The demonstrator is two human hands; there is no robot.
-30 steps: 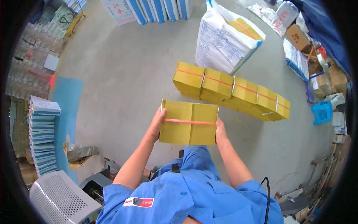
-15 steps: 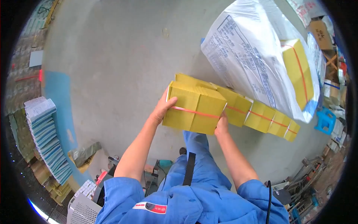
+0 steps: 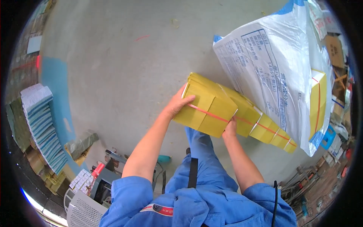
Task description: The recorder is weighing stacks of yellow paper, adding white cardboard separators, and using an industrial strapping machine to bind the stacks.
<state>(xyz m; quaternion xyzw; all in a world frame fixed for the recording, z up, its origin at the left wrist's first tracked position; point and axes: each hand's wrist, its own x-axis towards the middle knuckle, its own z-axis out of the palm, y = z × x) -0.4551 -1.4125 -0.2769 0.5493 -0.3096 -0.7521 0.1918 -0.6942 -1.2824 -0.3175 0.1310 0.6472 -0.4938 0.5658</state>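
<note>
A thick yellow paper bundle [image 3: 207, 113], bound with a thin red strap, is held between my two hands. My left hand [image 3: 180, 103] grips its left end, with the thumb over the top. At the lower right end, my right hand [image 3: 230, 129] is closed on its edge, the fingers partly hidden. Similar yellow bundles [image 3: 264, 128] stand in a row running right from behind the held one. Beyond them a large white woven sack [image 3: 264, 60] with blue edges leans over. Another strapped yellow bundle [image 3: 318, 108] shows at the sack's right side.
Folded white-and-blue sacks [image 3: 43, 128] are stacked at the left beside a blue floor strip [image 3: 56, 87]. A perforated grey chair [image 3: 85, 212] and machinery stand at lower left. A blue stool [image 3: 328, 137] is at the right, near piled cartons and scrap.
Both hands have shifted right with the held bundle, which now slants more down to the right. The sack stands farther right in view, covering more of the bundle at its side.
</note>
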